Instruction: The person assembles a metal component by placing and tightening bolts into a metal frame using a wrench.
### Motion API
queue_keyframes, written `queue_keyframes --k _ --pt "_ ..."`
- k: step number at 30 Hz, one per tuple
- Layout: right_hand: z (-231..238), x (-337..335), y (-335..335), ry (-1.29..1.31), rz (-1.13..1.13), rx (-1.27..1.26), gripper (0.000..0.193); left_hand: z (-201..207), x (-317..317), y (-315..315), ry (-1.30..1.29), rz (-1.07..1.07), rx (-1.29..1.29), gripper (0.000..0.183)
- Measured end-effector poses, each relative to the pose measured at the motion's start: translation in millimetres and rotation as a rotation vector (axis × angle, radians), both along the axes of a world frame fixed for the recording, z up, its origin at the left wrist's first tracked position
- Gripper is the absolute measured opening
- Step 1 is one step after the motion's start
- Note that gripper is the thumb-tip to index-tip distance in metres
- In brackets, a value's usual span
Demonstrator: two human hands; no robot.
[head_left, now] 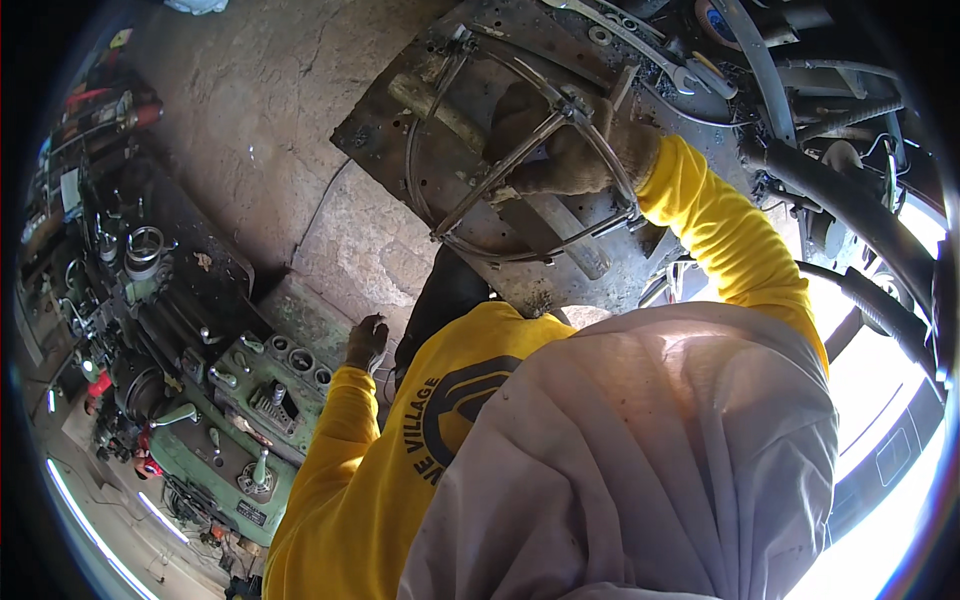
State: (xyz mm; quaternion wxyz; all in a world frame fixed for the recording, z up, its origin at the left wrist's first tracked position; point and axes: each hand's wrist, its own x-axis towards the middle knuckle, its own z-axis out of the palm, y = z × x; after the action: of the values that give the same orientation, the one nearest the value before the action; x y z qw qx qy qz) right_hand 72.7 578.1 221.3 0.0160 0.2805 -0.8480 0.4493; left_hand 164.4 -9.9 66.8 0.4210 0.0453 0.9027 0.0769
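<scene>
A round frame of bent metal rods with a straight crossbar (pixel 503 172) lies over a dark steel worktable (pixel 375 130). My right hand (pixel 585 158), in a brown work glove, closes around the frame's rods on its right side. Part of its grip is hidden behind the bars, and a fingertip reaches along the crossbar. Low at my left side is my left hand (pixel 366 343), dark and gloved, away from the frame. Its fingers are curled together; whatever they hold, if anything, is too small to make out.
Flat steel bars (pixel 560 235) lie beneath the frame. An open-end wrench (pixel 640 45) rests at the table's far edge, with thick hoses (pixel 850 215) to the right. A green lathe-like machine (pixel 220 425) with levers stands close on my left. Stone-like floor (pixel 250 130) lies between.
</scene>
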Motion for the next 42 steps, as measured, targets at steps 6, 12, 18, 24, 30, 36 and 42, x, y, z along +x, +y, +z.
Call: queue_keyframes --k 6,12,18,24,30,36,42 --pt "-8.8 -7.9 2.0 0.205 0.1 -0.03 0.027 -4.2 2.5 -9.4 -0.038 -0.03 -0.02 0.04" --pt "-7.8 -9.2 3.7 0.242 0.112 -0.058 0.028 -4.2 -3.1 -10.2 -0.009 -0.047 0.013 0.04" --pt "-7.3 4.1 -1.9 0.118 0.019 -0.027 0.03 -3.0 2.1 2.8 -0.03 -0.034 -0.016 0.041" --pt "-15.1 -8.8 -3.2 0.152 0.085 -0.047 0.028 -7.5 7.5 -10.6 -0.051 -0.051 -0.003 0.042" --pt "0.7 -3.1 37.5 0.317 -0.188 0.123 0.023 -16.0 1.3 -10.0 -0.037 -0.037 0.052 0.041" --pt "-26.7 -12.0 117.0 0.09 -0.77 0.936 0.026 -22.5 11.8 -2.6 -0.069 -0.018 0.057 0.042" --pt "-27.4 -17.7 105.4 -0.178 -0.788 0.975 0.022 -23.3 16.0 -4.9 -0.046 0.024 0.057 0.042"
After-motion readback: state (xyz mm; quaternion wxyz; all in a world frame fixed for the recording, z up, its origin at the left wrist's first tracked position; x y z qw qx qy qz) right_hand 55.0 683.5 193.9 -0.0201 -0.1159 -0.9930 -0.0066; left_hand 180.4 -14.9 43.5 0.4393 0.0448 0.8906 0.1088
